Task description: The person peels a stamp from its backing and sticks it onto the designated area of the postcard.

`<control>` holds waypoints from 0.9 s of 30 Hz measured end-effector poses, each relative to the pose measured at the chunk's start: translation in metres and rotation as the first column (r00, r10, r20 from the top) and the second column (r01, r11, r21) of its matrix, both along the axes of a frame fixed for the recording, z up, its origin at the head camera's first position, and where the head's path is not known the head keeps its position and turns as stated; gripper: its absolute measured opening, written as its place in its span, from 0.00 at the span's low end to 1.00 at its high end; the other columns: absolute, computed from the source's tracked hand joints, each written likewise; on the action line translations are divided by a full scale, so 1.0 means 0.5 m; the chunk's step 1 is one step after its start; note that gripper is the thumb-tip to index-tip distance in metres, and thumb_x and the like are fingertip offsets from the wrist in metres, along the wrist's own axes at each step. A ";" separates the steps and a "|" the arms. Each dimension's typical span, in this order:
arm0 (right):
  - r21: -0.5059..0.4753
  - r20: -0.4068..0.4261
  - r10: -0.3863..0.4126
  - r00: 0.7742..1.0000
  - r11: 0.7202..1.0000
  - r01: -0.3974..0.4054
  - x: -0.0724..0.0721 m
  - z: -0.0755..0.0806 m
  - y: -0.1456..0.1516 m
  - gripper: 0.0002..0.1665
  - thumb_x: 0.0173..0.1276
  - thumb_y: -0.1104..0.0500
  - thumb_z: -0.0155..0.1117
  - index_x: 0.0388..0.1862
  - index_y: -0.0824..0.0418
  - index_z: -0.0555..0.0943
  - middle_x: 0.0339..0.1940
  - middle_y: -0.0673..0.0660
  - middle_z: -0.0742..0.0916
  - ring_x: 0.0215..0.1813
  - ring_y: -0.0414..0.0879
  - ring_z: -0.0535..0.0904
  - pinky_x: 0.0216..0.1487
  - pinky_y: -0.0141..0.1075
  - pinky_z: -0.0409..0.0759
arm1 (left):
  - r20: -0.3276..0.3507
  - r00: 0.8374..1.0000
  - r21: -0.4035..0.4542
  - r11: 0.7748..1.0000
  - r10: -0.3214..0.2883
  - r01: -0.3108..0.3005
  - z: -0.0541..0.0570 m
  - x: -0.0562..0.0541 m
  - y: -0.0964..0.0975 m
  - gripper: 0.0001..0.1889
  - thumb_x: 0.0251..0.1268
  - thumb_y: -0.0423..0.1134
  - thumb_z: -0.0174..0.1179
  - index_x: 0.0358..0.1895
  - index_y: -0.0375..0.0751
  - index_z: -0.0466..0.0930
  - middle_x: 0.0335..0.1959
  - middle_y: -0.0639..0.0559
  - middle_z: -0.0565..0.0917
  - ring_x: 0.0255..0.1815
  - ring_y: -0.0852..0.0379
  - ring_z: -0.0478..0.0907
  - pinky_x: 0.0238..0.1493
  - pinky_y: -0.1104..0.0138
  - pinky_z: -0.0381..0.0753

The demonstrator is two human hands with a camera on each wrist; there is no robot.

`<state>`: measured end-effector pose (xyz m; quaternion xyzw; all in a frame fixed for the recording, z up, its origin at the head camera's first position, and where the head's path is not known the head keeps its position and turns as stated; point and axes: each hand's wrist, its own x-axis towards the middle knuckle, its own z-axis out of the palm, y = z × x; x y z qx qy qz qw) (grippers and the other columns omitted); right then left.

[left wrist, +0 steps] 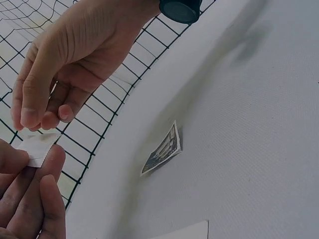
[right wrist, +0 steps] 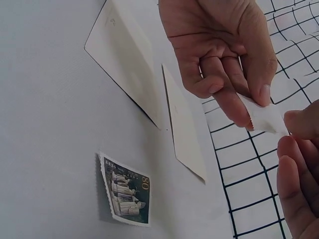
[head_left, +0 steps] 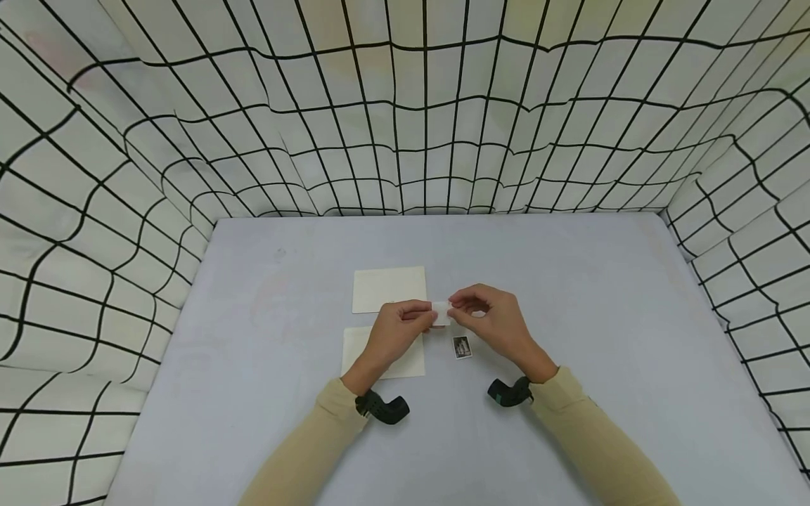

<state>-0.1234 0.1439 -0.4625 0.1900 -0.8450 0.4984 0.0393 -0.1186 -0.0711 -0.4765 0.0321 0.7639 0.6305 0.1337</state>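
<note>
A small white stamp (head_left: 441, 313), its blank back showing and its edges perforated, is held up between the two hands. My left hand (head_left: 400, 327) pinches one side of it between thumb and fingers. At the opposite edge, the thumb and forefinger of my right hand (head_left: 496, 320) pinch a corner, as the right wrist view shows. A second stamp (right wrist: 127, 191) lies face up on the table below the hands, with a dark picture of pale statues and the number 80. It curls slightly at its edges.
Two cream envelopes or cards lie left of centre, a far one (head_left: 389, 287) and a near one (head_left: 405, 362) partly under the left hand. They rest on a white-covered table (head_left: 569, 436). White walls with black netting (head_left: 424, 119) enclose its back and sides.
</note>
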 end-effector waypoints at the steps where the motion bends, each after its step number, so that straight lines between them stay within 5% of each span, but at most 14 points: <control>1: 0.015 -0.021 0.005 1.000 1.000 -0.004 0.000 0.002 -0.002 0.11 0.64 0.61 0.78 0.45 0.58 0.89 0.40 0.53 0.92 0.38 0.40 0.87 0.44 0.32 0.88 | 0.000 1.000 -0.006 1.000 0.001 -0.001 0.000 0.000 0.000 0.15 0.71 0.38 0.65 0.55 0.34 0.87 0.48 0.39 0.92 0.44 0.46 0.91 0.49 0.58 0.90; 8: 0.127 -0.097 0.024 0.995 0.992 -0.011 -0.003 0.008 -0.010 0.09 0.63 0.61 0.78 0.43 0.57 0.91 0.37 0.51 0.91 0.35 0.40 0.83 0.38 0.44 0.87 | -0.010 1.000 -0.016 1.000 -0.009 0.009 0.004 0.002 0.002 0.15 0.72 0.38 0.64 0.55 0.35 0.87 0.48 0.39 0.92 0.46 0.44 0.91 0.50 0.57 0.90; 27: 0.147 -0.078 -0.006 0.997 0.989 0.018 -0.007 -0.010 -0.011 0.07 0.63 0.62 0.78 0.40 0.57 0.92 0.35 0.51 0.92 0.34 0.42 0.84 0.36 0.42 0.86 | -0.010 0.998 -0.043 0.997 -0.066 0.066 -0.005 0.001 0.004 0.16 0.72 0.39 0.65 0.57 0.36 0.87 0.51 0.39 0.91 0.50 0.46 0.91 0.51 0.60 0.90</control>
